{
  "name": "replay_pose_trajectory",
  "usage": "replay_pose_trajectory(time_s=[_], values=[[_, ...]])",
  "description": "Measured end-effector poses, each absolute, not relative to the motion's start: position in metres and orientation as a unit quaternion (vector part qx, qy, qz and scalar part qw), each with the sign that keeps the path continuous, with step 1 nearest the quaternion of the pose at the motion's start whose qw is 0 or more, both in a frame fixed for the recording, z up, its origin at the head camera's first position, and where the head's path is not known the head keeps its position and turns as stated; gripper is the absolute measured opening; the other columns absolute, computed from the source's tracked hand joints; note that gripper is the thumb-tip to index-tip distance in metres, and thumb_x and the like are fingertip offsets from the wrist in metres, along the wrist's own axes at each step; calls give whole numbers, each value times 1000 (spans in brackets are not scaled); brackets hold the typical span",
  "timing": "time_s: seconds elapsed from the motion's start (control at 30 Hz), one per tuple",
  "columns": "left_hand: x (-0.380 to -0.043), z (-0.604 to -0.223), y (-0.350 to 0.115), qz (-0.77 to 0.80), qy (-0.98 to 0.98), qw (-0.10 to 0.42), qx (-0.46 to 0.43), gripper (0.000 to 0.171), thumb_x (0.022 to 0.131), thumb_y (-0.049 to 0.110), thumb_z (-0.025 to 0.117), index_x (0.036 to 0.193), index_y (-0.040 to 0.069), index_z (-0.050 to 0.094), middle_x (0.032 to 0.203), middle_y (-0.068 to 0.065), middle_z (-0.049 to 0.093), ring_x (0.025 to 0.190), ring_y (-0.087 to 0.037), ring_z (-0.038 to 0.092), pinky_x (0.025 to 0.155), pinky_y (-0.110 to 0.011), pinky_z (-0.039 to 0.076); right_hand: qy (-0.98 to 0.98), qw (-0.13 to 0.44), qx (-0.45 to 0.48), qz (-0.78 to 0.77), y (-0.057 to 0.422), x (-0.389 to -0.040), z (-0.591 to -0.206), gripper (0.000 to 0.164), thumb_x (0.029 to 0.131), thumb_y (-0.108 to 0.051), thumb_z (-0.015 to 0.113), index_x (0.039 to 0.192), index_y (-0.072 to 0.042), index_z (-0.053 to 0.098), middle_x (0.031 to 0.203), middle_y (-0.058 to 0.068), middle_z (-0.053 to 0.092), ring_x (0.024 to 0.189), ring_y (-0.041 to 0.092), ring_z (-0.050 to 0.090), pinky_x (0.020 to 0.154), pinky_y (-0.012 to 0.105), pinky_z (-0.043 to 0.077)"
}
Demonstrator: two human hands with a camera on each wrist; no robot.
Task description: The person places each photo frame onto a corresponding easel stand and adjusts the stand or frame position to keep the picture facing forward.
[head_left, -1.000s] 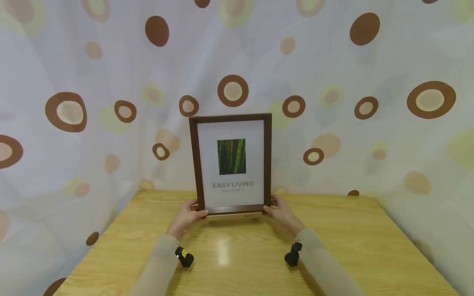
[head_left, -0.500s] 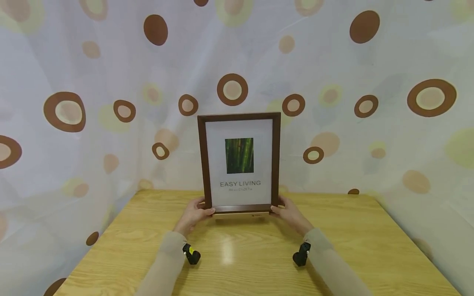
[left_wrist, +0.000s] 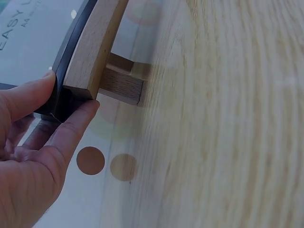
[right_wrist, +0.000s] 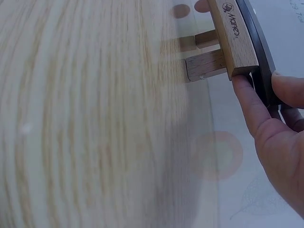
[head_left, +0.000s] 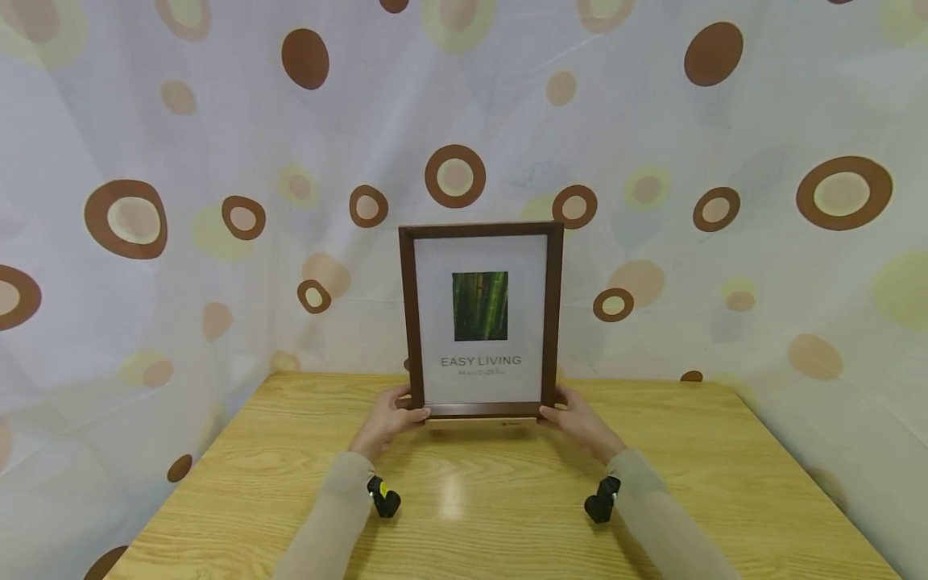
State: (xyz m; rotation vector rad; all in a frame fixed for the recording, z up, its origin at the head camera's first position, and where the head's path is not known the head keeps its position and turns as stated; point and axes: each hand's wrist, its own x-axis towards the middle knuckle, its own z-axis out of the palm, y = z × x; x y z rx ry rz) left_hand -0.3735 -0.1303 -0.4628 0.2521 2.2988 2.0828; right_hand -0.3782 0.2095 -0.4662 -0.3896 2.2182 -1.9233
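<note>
A dark brown picture frame (head_left: 482, 410) stands nearly upright near the back of the table, facing me in the head view. It holds a white sheet with a green bamboo picture and the words EASY LIVING. Under it runs the pale wooden ledge of a small stand (right_wrist: 237, 40), whose short wooden feet (right_wrist: 205, 65) reach toward the table. My left hand (head_left: 387, 419) grips the lower left corner, thumb over the front, a fingertip at the ledge's end. The right hand (head_left: 580, 420) pinches the opposite corner the same way. The stand's upper part is hidden behind the frame.
A light wood-grain table (head_left: 290, 451) spreads around the hands. Behind it and at both sides hangs a white curtain (head_left: 652, 105) with brown and beige circles. A small black camera (head_left: 384, 498) sits at each wrist.
Both hands have shifted the picture frame and the stand under it to the right, less so in the last half second. The hold at both lower corners is unchanged.
</note>
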Motion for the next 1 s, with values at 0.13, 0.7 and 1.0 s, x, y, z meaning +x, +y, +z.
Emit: replay_pose_trajectory(time_s=[0.13, 0.7, 1.0], values=[[-374, -463, -125, 665, 741, 19, 94, 55, 88, -6, 66, 139, -5, 49, 126, -32, 60, 110, -34, 64, 90, -47, 57, 761, 93, -125, -630, 217, -376, -464, 60, 101, -1, 50, 149, 12, 18, 149, 35, 28, 135, 49, 39, 103, 43, 50], [-380, -468, -109, 659, 742, 37, 121, 58, 90, -2, 66, 143, -3, 44, 128, -30, 58, 112, -32, 63, 92, -43, 56, 761, 100, -130, -627, 242, -377, -468, 57, 98, -3, 56, 145, 13, 27, 142, 34, 36, 122, 34, 54, 98, 37, 53], [-380, -470, -105, 662, 738, 32, 125, 56, 92, -1, 64, 144, -2, 44, 133, -29, 55, 121, -37, 57, 95, -43, 55, 767, 103, -129, -621, 247, -376, -466, 59, 98, -5, 57, 146, 13, 26, 142, 34, 36, 119, 30, 57, 98, 37, 53]])
